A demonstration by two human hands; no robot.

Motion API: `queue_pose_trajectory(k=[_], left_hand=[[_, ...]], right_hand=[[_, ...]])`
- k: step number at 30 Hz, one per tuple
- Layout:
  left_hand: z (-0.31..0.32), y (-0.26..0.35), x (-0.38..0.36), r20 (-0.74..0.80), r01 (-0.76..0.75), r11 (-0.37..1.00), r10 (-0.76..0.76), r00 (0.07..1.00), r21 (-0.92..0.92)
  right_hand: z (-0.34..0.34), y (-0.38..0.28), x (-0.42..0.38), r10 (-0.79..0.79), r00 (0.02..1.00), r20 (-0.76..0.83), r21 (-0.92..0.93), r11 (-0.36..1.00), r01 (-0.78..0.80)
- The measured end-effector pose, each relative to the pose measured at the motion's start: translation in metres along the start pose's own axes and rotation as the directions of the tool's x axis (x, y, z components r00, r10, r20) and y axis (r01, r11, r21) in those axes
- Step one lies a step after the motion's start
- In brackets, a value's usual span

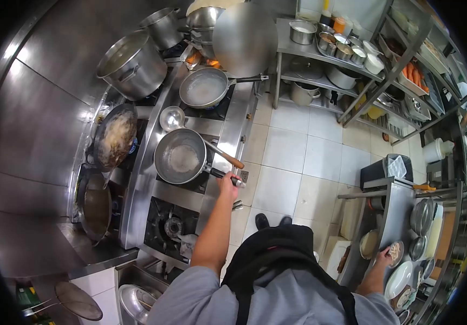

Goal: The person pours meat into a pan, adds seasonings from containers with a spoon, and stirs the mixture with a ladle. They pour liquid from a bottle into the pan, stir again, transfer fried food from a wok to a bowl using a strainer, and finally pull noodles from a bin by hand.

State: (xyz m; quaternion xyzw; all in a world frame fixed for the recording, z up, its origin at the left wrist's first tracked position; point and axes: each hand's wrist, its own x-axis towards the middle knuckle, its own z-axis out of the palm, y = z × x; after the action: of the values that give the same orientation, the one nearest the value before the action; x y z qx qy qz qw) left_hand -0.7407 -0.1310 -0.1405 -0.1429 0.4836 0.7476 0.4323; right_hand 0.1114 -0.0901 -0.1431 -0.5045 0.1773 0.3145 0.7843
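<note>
My left hand [227, 184] is wrapped round the black handle of a grey pan [180, 156], which sits over a stove burner. A ladle [172, 118] with a wooden-ended handle lies just beside that pan. Far to the right, my right hand [386, 257] holds a small round bowl [395, 252] with pale pieces of food in it, above the side counter. A white oval plate [399, 280] is close below this hand.
Another pan [203, 88] stands on the stove behind, near a large pot [131, 65]. Two dark woks stand at the left, one with bubbling contents [117, 138]. Metal shelves [325, 57] hold several small containers. A black bin [388, 170] stands by the right counter.
</note>
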Motion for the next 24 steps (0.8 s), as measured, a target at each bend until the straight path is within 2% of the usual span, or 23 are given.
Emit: queue_pose_trajectory(k=[4, 5, 6, 7, 8, 9, 10, 11, 12, 13, 14, 15, 16, 17, 18, 20, 22, 23, 24], left_hand=[[-0.025, 0.029, -0.028, 0.022, 0.065, 0.996, -0.066, 0.998, 0.053], [-0.018, 0.054, -0.059, 0.001, 0.116, 0.947, -0.122, 0.992, 0.298], [-0.020, 0.072, -0.078, -0.032, 0.163, 0.838, -0.172, 0.985, 0.521], [-0.044, 0.074, -0.088, -0.026, -0.022, 0.692, 0.060, 0.998, 0.721], [-0.083, 0.072, -0.102, 0.036, -0.167, 0.462, 0.280, 0.959, 0.871], [-0.160, 0.062, -0.092, 0.064, -0.111, 0.075, 0.459, 0.886, 0.991], [-0.184, 0.065, -0.126, 0.141, -0.078, -0.126, 0.635, 0.760, 0.989], [-0.187, 0.072, -0.165, 0.004, 0.123, -0.138, 0.680, 0.734, 0.983], [-0.189, 0.069, -0.187, -0.235, 0.350, -0.048, 0.654, 0.719, 0.935], [-0.204, 0.056, -0.200, -0.360, 0.469, -0.003, 0.636, 0.683, 0.883], [-0.218, 0.043, -0.213, -0.479, 0.581, 0.034, 0.607, 0.635, 0.813], [-0.244, 0.024, -0.211, -0.399, 0.494, 0.013, 0.607, 0.687, 0.870], [-0.260, 0.012, -0.207, -0.315, 0.400, -0.005, 0.606, 0.730, 0.917], [-0.263, 0.007, -0.202, -0.331, 0.413, 0.007, 0.611, 0.719, 0.911], [-0.265, 0.005, -0.195, -0.408, 0.475, 0.045, 0.587, 0.700, 0.879], [-0.261, 0.010, -0.185, -0.501, 0.549, 0.095, 0.561, 0.660, 0.830], [-0.252, 0.032, -0.166, -0.363, 0.213, 0.301, 0.641, 0.676, 0.929], [-0.243, 0.049, -0.152, -0.454, 0.101, 0.527, 0.601, 0.658, 0.844], [-0.200, 0.077, -0.144, -0.374, -0.094, 0.537, 0.692, 0.617, 0.838]], right_hand=[[0.038, 0.020, -0.029, 0.131, 0.979, -0.154, -0.003, 0.991, -0.133], [0.019, 0.049, 0.020, 0.029, 0.996, 0.081, -0.245, 0.969, -0.008], [0.026, 0.064, 0.005, 0.275, 0.914, 0.298, -0.416, 0.899, -0.135], [0.030, 0.087, -0.024, 0.519, 0.732, 0.441, -0.594, 0.780, -0.195], [0.041, 0.120, -0.049, 0.597, 0.703, 0.388, -0.713, 0.677, -0.182], [0.054, 0.157, -0.082, 0.663, 0.677, 0.320, -0.813, 0.558, -0.163], [0.059, 0.194, -0.114, 0.719, 0.622, 0.308, -0.864, 0.486, -0.134], [0.062, 0.232, -0.146, 0.771, 0.569, 0.286, -0.906, 0.411, -0.101], [0.077, 0.271, -0.191, 0.781, 0.602, 0.165, -0.972, 0.232, -0.035], [0.096, 0.294, -0.254, 0.810, 0.569, 0.142, -0.990, 0.121, 0.074], [0.105, 0.326, -0.289, 0.876, 0.467, 0.119, -0.981, 0.033, 0.190], [0.112, 0.363, -0.318, 0.924, 0.372, 0.086, -0.943, -0.045, 0.329], [0.113, 0.407, -0.330, 0.965, 0.255, 0.063, -0.883, -0.065, 0.464], [0.119, 0.439, -0.357, 0.981, 0.165, 0.100, -0.776, -0.027, 0.631], [0.122, 0.471, -0.387, 0.991, 0.062, 0.121, -0.638, 0.030, 0.769], [0.109, 0.536, -0.429, 0.867, -0.214, 0.450, -0.233, 0.345, 0.909], [0.115, 0.561, -0.483, 0.853, -0.286, 0.437, -0.115, 0.369, 0.922], [0.123, 0.578, -0.496, 0.855, -0.301, 0.422, -0.114, 0.380, 0.918], [0.129, 0.595, -0.507, 0.974, -0.196, 0.114, -0.393, 0.226, 0.891]])
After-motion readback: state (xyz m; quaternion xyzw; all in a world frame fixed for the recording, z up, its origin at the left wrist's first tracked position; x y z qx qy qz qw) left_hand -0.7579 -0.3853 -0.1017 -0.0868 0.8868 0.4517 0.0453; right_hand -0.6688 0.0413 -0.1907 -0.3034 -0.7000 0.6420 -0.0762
